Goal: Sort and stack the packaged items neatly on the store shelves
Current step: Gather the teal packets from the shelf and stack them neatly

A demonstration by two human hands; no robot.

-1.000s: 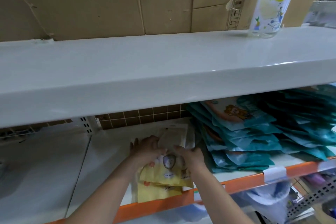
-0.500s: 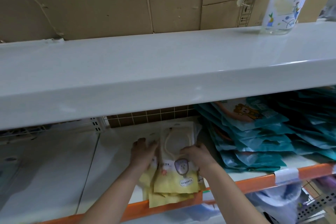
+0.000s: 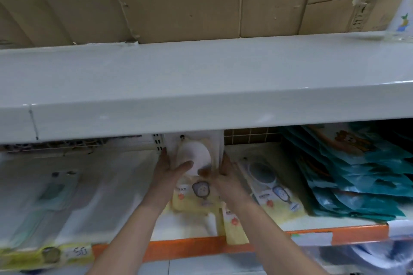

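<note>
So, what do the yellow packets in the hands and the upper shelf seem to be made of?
Yellow packets: probably thin plastic film, glossy, with a clear upper part showing a white round item; they bend in the left hand and right hand. Upper shelf: likely painted sheet metal, smooth white, with soft reflections and a folded front edge.

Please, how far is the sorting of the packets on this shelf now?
Done: the teal packets lie stacked at the right. In hand: the left hand and right hand hold a yellow packet between them, raised off the shelf. Left: other yellow packets lie loose, one over the front edge.
</note>
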